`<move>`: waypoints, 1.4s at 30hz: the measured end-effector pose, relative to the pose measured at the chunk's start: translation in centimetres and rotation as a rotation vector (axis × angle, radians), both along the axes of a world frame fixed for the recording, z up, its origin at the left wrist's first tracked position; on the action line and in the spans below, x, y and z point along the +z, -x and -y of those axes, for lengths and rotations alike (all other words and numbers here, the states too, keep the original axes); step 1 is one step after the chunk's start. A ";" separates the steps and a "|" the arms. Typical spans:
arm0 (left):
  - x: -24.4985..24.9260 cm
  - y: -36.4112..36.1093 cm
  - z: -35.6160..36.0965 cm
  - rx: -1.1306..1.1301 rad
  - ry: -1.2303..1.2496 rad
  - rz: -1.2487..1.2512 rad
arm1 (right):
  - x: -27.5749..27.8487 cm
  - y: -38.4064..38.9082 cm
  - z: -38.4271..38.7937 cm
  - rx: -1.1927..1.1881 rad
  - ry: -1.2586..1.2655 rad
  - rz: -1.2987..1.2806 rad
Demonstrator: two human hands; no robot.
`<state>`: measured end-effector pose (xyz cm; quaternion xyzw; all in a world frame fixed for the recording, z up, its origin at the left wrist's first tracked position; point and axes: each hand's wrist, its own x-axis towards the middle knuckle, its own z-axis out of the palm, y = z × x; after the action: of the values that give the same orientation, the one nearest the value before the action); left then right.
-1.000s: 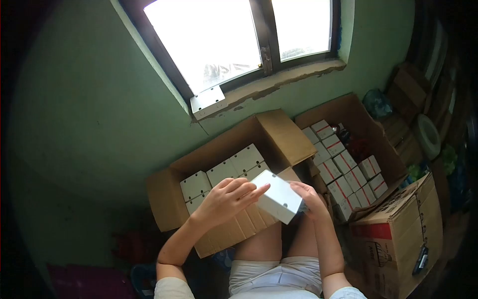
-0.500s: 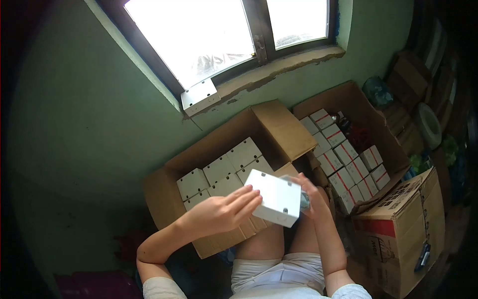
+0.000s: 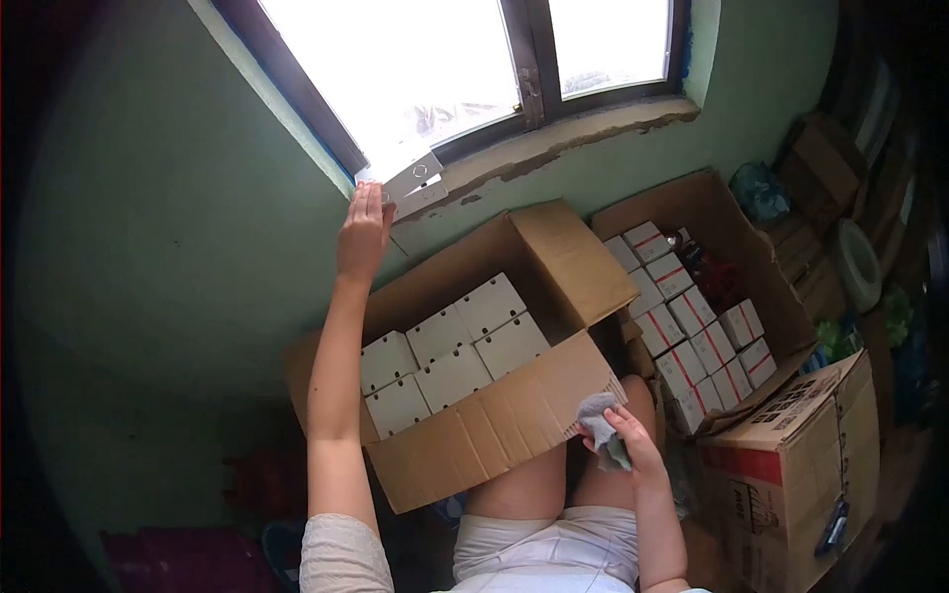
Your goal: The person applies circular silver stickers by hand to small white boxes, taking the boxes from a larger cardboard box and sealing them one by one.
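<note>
**A:** Left hand (image 3: 364, 232) is way up, arm at full stretch above the far left corner of the open carton (image 3: 504, 420). Fingers are straight and laid together, not curled.

**B:** And the fingertips are right at the left edge of the white box (image 3: 415, 184). That box is tilted on the window sill (image 3: 563, 146), up and beyond the carton's far wall. Touching, by the look of it. I see no wrap around it.

**A:** One box up there or two stacked?

**B:** Can't tell, the glare from the window (image 3: 435, 59) washes it out.

**A:** Right hand (image 3: 633, 453) now: low, just off the carton's near right corner.

**B:** It's closed around a grey cloth (image 3: 597, 415). The cloth is bunched in the fingers and pokes up against the edge of the front flap.

**A:** Inside the carton are small white boxes (image 3: 450, 348), packed side by side in rows, lids up, each with little dark holes.

**B:** To the right of the carton, touching its raised side flap, is a second carton (image 3: 682, 193), open too. It's lined with red-striped boxes (image 3: 692, 331).

**A:** Further right and nearer than that, a third carton (image 3: 801, 474) with a red label on its side.

**B:** Behind the open carton, green wall (image 3: 148, 198).
</note>
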<state>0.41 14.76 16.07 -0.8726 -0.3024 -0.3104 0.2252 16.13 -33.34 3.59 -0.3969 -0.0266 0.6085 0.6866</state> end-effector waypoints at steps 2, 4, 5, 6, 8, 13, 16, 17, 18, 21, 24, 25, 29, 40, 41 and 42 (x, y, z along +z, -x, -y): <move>-1.1 -0.1 -1.3 -0.001 -0.024 -0.027 | 0.6 0.2 0.8 -0.039 0.048 0.024; -1.5 -0.1 -2.2 0.001 -0.045 -0.058 | 1.0 0.1 1.4 -0.054 0.058 0.015; -1.8 -0.1 -2.6 0.023 -0.031 -0.040 | 1.0 0.0 1.7 -0.071 0.065 0.005; -2.1 -0.1 -3.0 0.046 -0.017 -0.024 | 0.9 -0.2 1.8 -0.065 0.074 0.004; -2.1 -0.2 -3.6 0.066 0.034 -0.026 | 0.9 -0.5 1.9 -0.073 0.050 0.043; -0.6 -0.4 -1.0 -0.011 -0.240 0.017 | 2.3 0.1 1.4 -0.099 0.018 0.128; -1.2 0.0 4.1 -0.163 -0.192 0.004 | 3.3 0.9 1.1 -0.171 -0.024 0.070; -2.4 0.6 5.4 -0.134 0.025 -0.186 | 3.0 0.9 1.1 -0.144 -0.045 0.071; -4.2 1.4 6.9 -0.105 0.247 -0.375 | 2.8 1.1 1.3 -0.118 -0.063 0.070; -9.2 4.3 11.0 0.038 0.873 -0.722 | 3.1 1.9 1.4 -0.074 0.054 0.109; -16.3 7.4 11.4 0.055 1.154 -0.678 | 2.4 2.4 1.7 -0.077 0.007 0.100; -16.8 7.7 11.5 0.024 1.232 -0.601 | 2.5 2.3 1.7 -0.082 0.007 0.114; -16.2 8.1 9.8 0.043 1.229 -0.799 | 1.5 2.9 2.6 -0.188 0.025 0.142; -3.6 3.4 17.6 -0.226 1.138 -0.206 | 2.2 2.3 0.4 -0.413 0.030 0.229; -2.9 2.0 18.8 -0.251 1.074 -0.109 | 2.5 2.1 -0.3 -0.439 0.053 0.296; -2.4 0.5 20.0 -0.272 1.067 -0.114 | 3.3 1.7 -1.2 -0.458 0.047 0.328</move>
<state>-0.12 -5.21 13.68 -0.9124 -0.2895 -0.0927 -0.2741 14.42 -32.17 6.88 -0.5018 -0.0329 0.3655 0.7833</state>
